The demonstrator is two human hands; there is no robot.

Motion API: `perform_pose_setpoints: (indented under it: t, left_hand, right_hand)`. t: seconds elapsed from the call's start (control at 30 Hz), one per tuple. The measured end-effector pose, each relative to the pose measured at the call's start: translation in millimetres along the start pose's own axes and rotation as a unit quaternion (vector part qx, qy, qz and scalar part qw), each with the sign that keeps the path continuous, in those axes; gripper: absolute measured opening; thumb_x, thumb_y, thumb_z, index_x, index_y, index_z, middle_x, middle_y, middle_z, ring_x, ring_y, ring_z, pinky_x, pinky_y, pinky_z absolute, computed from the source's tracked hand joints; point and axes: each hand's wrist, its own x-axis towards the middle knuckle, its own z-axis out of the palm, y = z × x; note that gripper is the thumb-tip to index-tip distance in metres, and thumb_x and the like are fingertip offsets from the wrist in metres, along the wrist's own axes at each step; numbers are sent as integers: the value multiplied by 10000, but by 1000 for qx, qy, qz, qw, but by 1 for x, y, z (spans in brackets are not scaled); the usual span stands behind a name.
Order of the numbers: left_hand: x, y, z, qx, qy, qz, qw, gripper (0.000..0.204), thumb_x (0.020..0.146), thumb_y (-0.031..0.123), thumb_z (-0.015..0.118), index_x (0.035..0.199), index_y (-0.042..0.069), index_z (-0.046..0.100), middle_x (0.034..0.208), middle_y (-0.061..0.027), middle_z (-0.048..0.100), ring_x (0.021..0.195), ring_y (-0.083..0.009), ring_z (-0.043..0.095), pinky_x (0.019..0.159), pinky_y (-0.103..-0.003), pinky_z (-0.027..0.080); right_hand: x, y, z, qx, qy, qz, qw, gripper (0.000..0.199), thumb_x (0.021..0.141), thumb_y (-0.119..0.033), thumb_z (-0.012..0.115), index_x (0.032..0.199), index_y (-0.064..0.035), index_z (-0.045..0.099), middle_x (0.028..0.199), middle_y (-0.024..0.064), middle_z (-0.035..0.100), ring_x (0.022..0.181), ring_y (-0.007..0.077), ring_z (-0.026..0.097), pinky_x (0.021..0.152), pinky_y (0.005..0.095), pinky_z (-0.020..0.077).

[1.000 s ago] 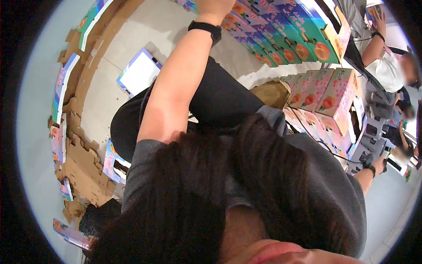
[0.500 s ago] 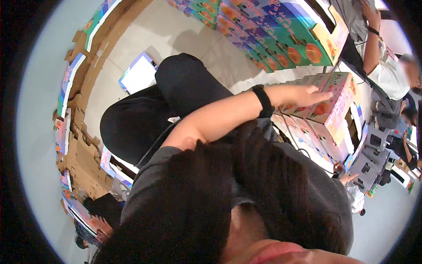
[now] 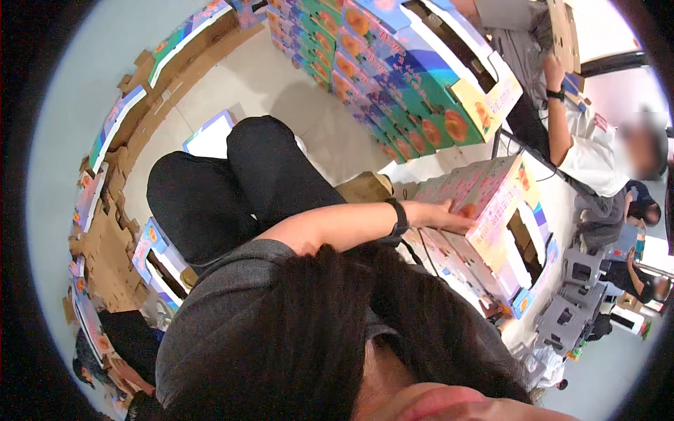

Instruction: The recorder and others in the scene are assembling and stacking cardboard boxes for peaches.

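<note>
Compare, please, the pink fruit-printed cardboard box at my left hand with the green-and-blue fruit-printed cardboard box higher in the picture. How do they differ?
Colour: the pink box looks mainly pink, while the green-and-blue box shows green and blue. Contact: your left hand rests against the pink box but is away from the green-and-blue box. Shared: both are cardboard and carry fruit pictures.

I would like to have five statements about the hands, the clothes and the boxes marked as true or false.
1. The left hand lies on a pink carton. True.
2. The band on the left wrist is white. False: the wristband is black.
3. The person wears black trousers. True.
4. The green-and-blue cartons are plain. False: the green-and-blue cartons show orange fruit.
5. A co-worker at the right wears a white top. True.
</note>
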Motion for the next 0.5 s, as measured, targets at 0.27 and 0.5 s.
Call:
perform_pose_setpoints:
  t: [0.27,0.5]
  left_hand:
    - [-6,11,28,-3,97,-39,995,1240,732,616,743,1469,-74,23,1440,-158,384,1337,-207,368,1121,-305,252]
    - [-7,39,60,144,106,-59,982,1330,715,692,704,1475,-76,-72,1493,-228,257,1402,-292,250,1133,-341,220]
  right_hand:
    - [-39,-8,10,81,-67,-13,994,776,831,-691,492,1358,-121,478,1377,123,503,1233,345,513,937,600,436]
    - [-95,-64,15,129,-143,-62,979,784,833,-691,492,1383,-134,451,1404,113,481,1247,343,502,932,626,432]
